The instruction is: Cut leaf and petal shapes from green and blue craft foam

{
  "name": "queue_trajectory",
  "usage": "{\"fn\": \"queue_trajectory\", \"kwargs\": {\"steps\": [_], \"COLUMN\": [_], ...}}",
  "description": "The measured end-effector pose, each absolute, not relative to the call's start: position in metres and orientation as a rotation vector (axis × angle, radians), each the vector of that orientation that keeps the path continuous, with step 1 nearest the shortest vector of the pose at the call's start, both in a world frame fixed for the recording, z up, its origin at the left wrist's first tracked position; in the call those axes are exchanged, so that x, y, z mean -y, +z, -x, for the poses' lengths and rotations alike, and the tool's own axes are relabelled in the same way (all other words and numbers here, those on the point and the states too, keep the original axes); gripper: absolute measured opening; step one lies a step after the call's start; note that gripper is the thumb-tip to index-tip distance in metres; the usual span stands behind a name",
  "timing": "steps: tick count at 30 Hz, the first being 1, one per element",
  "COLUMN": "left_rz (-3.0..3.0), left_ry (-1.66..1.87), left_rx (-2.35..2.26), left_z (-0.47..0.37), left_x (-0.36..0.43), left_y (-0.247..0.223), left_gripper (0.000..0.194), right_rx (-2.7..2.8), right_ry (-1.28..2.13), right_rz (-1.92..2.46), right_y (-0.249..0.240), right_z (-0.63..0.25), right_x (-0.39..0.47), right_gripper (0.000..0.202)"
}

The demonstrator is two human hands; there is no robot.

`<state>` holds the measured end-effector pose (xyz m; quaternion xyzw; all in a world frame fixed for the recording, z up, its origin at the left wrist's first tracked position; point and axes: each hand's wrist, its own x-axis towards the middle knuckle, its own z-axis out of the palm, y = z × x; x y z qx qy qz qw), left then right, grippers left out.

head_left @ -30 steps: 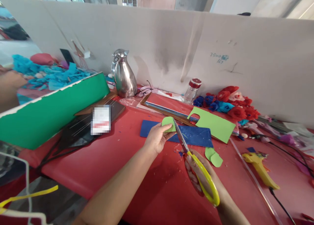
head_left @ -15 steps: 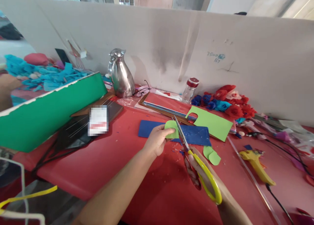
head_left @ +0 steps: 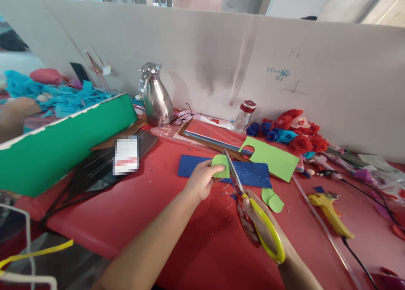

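Note:
Between thumb and fingers, my left hand (head_left: 203,181) pinches a small light-green piece (head_left: 221,164) with a rounded top. My right hand (head_left: 251,216) is wrapped round scissors (head_left: 268,231) with yellow and red handles. Their blades point up and away, right beside the green piece's right edge. Under both lies a dark blue rectangular sheet (head_left: 253,174). Two cut green pieces (head_left: 275,202) overlap on the table to the right of it. A larger green sheet (head_left: 276,160) with a rounded notch rests behind, partly over a brown-edged stack.
A steel jug (head_left: 158,98) and a red-lidded glass jar (head_left: 244,116) stand near the wall. Paper flowers (head_left: 300,134) and a yellow glue gun (head_left: 332,214) lie right. Left are a green box (head_left: 69,142), a black bag (head_left: 98,172) and another person's hand (head_left: 22,108).
At the far left, the other person's hand has come further into view over the turquoise paper. My hands, the green piece and the scissors look almost unchanged.

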<state>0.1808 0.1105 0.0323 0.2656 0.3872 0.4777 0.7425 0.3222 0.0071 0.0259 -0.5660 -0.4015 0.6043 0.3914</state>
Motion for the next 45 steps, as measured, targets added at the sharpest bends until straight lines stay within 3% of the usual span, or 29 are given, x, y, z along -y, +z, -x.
{"fn": "queue_trajectory", "kwargs": {"steps": [45], "left_rz": [-0.382], "left_ry": [1.205], "left_rx": [-0.802], "left_z": [-0.173], "left_x": [-0.118], "left_y": [0.036], "left_gripper": [0.012], "right_rx": [1.027], "right_ry": [1.464], "right_rz": [1.526], "right_y": [0.016], "right_z": [-0.313], "right_x": [-0.007], "right_gripper": [0.058]}}
